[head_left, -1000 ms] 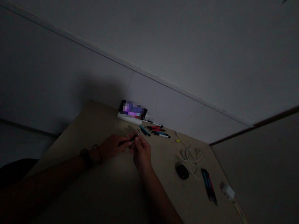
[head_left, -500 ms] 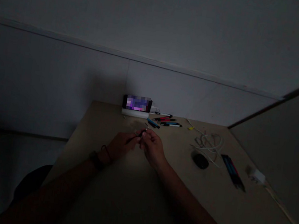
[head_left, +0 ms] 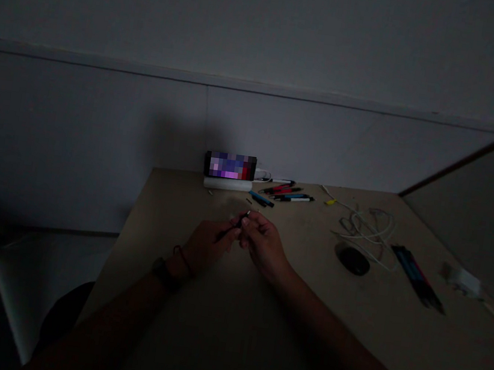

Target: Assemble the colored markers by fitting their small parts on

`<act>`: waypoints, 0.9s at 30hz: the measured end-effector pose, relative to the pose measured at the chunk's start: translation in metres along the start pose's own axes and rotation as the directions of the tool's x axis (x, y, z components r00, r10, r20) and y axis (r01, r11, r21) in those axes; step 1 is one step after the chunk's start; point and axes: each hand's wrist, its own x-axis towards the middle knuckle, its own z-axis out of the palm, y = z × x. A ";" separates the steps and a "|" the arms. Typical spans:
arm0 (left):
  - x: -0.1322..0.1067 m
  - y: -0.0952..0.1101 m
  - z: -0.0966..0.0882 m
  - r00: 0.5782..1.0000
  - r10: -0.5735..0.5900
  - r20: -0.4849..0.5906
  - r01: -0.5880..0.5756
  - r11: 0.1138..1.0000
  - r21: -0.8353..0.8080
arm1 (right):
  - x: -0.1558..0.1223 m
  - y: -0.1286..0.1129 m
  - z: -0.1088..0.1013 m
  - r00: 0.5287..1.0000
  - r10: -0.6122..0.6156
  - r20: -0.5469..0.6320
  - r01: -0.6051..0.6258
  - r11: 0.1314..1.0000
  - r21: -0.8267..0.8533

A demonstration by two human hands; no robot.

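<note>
— Our view has swung level since the earlier frame: the pale wall ledge (head_left: 242,86) no longer slants, and both hands sit a little further right in the picture, yet they have barely parted. What do we make of that?

— That our head moved more than the work did. Our left hand (head_left: 208,245) keeps a narrow pinch on a thin black rod (head_left: 228,233), whose silver-tipped upper end sits by the fingertips (head_left: 248,224) of our right hand (head_left: 263,249).

— Is the right hand gripping it too?

— We cannot tell; the dim light hides whether those fingers close on the rod or only lie just beside it. They are drawn narrow, certainly not wide.

— And around us?

— At 12 o'clock, a pixel-blurred phone (head_left: 230,166) stands on a white oblong block (head_left: 227,184) at the back of the beige desk (head_left: 166,205). At 1 o'clock lie slim red, blue and black pens (head_left: 285,191); at 2 o'clock, a tangled white cable (head_left: 371,227); at 3 o'clock, a black oval computer mouse (head_left: 352,261), then a dark slim pack (head_left: 417,277) and a white plug (head_left: 462,281). A dark strap watch (head_left: 165,274) and a thin cord bracelet (head_left: 182,259) ride our left wrist.
</note>
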 end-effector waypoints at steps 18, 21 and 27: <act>0.001 -0.001 0.000 1.000 0.009 0.017 -0.009 1.000 0.023 | 0.001 0.004 -0.002 1.000 0.013 0.001 -0.013 1.000 0.003; 0.000 0.000 0.000 1.000 0.008 0.022 -0.009 1.000 0.022 | 0.001 0.004 -0.002 1.000 0.009 0.009 -0.009 1.000 0.000; 0.000 0.001 -0.001 1.000 0.012 0.013 -0.012 1.000 0.015 | 0.000 0.005 -0.001 1.000 0.006 0.001 -0.006 1.000 0.013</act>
